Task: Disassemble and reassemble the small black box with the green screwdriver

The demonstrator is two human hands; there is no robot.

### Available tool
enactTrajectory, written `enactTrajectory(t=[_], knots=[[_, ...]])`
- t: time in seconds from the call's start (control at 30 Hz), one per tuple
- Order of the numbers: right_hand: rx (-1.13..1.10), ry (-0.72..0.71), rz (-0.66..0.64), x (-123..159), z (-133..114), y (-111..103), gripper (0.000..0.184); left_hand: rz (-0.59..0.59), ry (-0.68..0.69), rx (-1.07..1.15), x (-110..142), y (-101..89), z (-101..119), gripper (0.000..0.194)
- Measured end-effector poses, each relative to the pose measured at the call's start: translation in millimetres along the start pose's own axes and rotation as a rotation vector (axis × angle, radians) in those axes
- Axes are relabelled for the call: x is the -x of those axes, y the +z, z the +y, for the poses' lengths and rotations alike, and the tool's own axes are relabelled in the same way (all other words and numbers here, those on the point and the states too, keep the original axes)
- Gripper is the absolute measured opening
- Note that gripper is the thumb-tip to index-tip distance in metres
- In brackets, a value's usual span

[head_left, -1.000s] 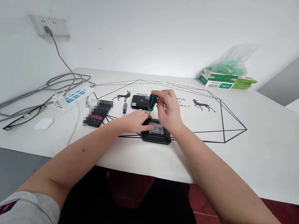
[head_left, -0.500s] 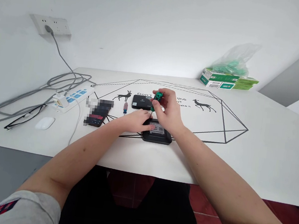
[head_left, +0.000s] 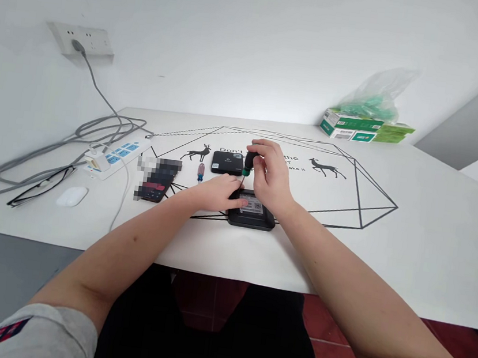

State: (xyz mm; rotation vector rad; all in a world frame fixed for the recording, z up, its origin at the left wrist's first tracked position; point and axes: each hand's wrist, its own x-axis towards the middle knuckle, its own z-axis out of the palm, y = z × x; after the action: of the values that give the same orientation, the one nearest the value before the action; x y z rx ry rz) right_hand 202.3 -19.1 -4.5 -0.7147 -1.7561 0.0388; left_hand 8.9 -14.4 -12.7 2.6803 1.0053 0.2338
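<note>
In the head view, a flat black device [head_left: 252, 218], like a set-top box, lies on the table with its labelled side up. My left hand [head_left: 220, 193] grips its left side, the thumb lying on the label. My right hand [head_left: 271, 174] is closed around the handle of a green-and-black screwdriver [head_left: 246, 168]. The screwdriver stands nearly upright, its shaft reaching the device's far left corner; my fingers hide the tip. Just behind sits a second black box [head_left: 226, 163]. A small screwdriver with a clear reddish-and-blue handle [head_left: 201, 172] lies left of it.
At the left are a phone [head_left: 160, 180], a white earbud case [head_left: 72, 197], glasses [head_left: 40, 186] and a power strip [head_left: 120, 155] with a coiled grey cable [head_left: 78, 136]. Green-and-white boxes [head_left: 350, 126] under a plastic bag [head_left: 377, 97] stand at the back right.
My right hand has turned the screwdriver's handle and shifted its fingers around it. My left hand and the black device have stayed in place.
</note>
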Motion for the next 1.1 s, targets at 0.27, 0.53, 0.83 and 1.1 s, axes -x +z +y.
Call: enactTrajectory(t=[0.27,0.53,0.83,1.1], knots=[[-0.045,0.025,0.003,0.5,-3.0,0.5,0.043,-0.009,0.010,-0.009,0.5,-1.2,-0.9,0.059],[-0.189,0.188,-0.019,2.2,-6.9,-0.2,0.031,0.035,0.018,-0.029,0.0,3.9,-2.5,0.044],[-0.280,0.247,-0.114,5.6,-1.0,4.4,0.036,0.046,0.039,-0.095,-0.7,2.6,-4.6,0.046],[-0.030,0.058,0.009,-0.8,2.6,-1.2,0.036,0.017,0.042,-0.040,-0.6,6.7,-10.1,0.061]])
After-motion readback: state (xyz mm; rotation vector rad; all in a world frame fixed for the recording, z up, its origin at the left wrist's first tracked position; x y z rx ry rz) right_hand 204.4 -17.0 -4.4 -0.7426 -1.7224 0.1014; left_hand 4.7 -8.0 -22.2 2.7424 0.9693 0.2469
